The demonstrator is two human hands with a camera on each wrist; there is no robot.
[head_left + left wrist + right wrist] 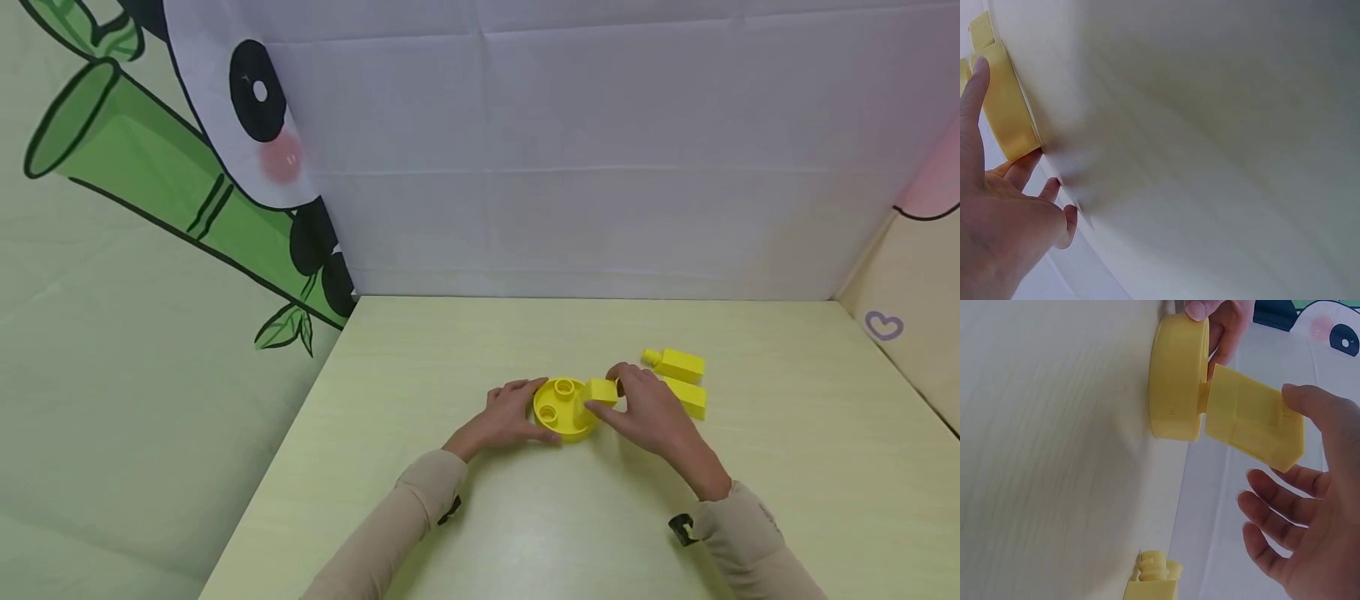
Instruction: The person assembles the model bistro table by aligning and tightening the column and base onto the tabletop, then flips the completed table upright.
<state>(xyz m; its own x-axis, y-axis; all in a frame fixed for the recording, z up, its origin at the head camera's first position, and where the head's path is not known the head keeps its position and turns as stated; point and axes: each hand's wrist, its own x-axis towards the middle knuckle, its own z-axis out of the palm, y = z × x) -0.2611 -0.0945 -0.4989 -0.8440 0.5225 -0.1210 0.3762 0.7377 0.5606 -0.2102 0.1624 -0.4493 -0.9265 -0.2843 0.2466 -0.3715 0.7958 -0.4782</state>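
The base (565,419) is sitting on the tabletop (525,517), its open side facing up. Left of the base, the left hand (513,414) is gripping its wall between thumb and fingers. Right of the base, the right hand (648,408) is pinching a block (601,392) that is tilting, its narrow end pointing into the base; I cannot tell how deep. Farther right of the base, a knobbed block (681,365) and another block (687,397) are lying near each other.
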